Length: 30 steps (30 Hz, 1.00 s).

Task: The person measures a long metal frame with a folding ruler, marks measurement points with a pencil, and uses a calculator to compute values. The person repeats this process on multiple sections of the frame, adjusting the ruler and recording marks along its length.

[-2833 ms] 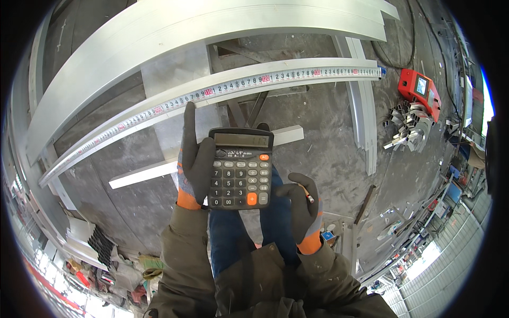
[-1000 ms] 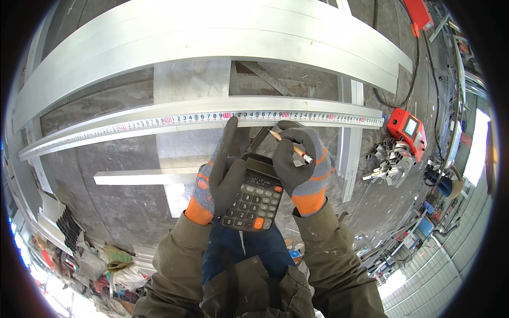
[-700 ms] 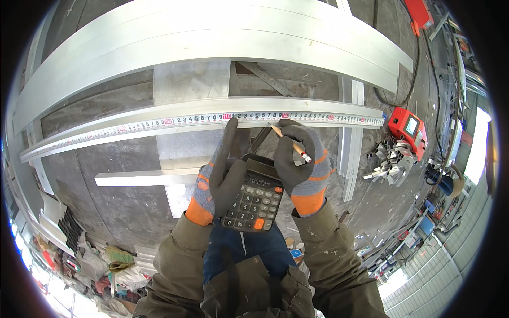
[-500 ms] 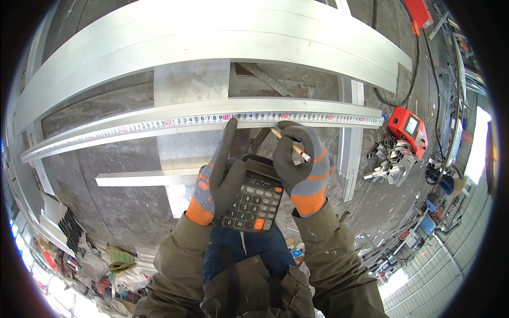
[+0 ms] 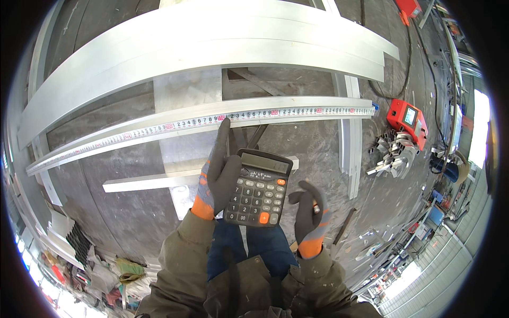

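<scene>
A black calculator (image 5: 254,199) with grey keys and a few orange ones is gripped by my gloved left hand (image 5: 220,180), thumb along its left edge. That hand's index finger stretches out to the lower edge of a white tape measure (image 5: 204,121). The tape runs lengthwise along a long pale metal bar (image 5: 307,102). To the right of the calculator and apart from it, my gloved right hand (image 5: 310,217) is curled, holding a pencil (image 5: 316,208). Only a short end of the pencil shows between the fingers.
Wide pale metal profiles (image 5: 212,47) lie across the far side. A shorter metal bar (image 5: 148,183) lies at the left. At the right stand a red machine with a screen (image 5: 407,120) and a heap of metal offcuts (image 5: 395,153). A black cable (image 5: 408,63) runs behind them.
My right hand has drawn back from the bar, down toward me, keeping the pencil. The calculator's display has come into fuller view. My left finger stays at the tape.
</scene>
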Tool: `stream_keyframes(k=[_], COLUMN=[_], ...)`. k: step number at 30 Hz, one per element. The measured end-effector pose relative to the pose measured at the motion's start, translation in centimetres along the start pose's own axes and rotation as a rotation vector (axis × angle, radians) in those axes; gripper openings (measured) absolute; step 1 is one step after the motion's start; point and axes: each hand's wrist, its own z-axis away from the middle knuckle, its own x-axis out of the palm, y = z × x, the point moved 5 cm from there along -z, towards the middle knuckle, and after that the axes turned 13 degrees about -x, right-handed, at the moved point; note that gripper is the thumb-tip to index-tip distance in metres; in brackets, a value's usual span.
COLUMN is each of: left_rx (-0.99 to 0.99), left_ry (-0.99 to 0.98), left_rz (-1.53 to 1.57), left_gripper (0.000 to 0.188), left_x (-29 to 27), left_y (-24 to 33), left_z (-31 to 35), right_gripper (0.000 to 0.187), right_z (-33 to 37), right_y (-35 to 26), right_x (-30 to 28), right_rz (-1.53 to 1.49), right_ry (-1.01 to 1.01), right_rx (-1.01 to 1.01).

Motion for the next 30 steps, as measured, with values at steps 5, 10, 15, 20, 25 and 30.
stream_keyframes(k=[5, 10, 15, 20, 25, 30], left_rx=[0.154, 0.293, 0.065, 0.083, 0.187, 0.089], left_ry=[0.032, 0.080, 0.039, 0.115, 0.216, 0.236], left_rz=[0.008, -0.261, 0.079, 0.055, -0.084, 0.056], left_gripper=[0.073, 0.071, 0.070, 0.071, 0.069, 0.054], left_x=[0.2, 0.2, 0.3, 0.8, 1.4, 2.3], left_y=[0.0, 0.2, -0.8, -0.6, -0.4, -1.7], left_z=[-0.2, -0.2, -0.6, -0.5, -0.1, 1.4], right_gripper=[0.031, 0.031, 0.027, 0.023, 0.025, 0.028], right_z=[3.6, 3.8, 3.3, 1.1, -4.6, -10.8], right_y=[-0.9, -0.9, 0.0, 1.6, 1.4, -1.2], right_x=[1.9, 2.6, 1.0, -1.6, -3.9, -5.0], right_rz=[-0.248, -0.362, -0.177, -0.147, -0.122, 0.043], right_ry=[-0.040, 0.048, 0.005, 0.045, 0.078, -0.024], right_rx=[0.169, 0.183, -0.006, -0.038, -0.208, -0.543])
